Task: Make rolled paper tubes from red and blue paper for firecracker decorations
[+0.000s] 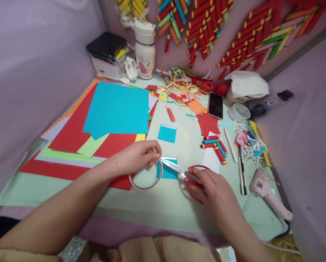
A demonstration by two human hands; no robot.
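My left hand (141, 157) is closed on a thin roll of tape (146, 188), which hangs below the fingers. In my right hand (214, 185) is a pair of red-handled scissors (189, 174), fingers in the loops. The blades point left and meet the tape at my left fingertips. Below the blades lies a blue paper square (170, 173) with a pale strip along its top edge, partly covered by the scissors and tape. A second blue square (167, 134) with a similar strip lies flat just beyond it.
Stacked coloured sheets, topped by a large blue sheet (119, 109), lie left. A small stack of rolled paper tubes (214, 145), a phone (215, 105) and a glue gun (269, 194) are right. Paper scraps (179, 87) and a white bottle (145, 54) stand at the back.
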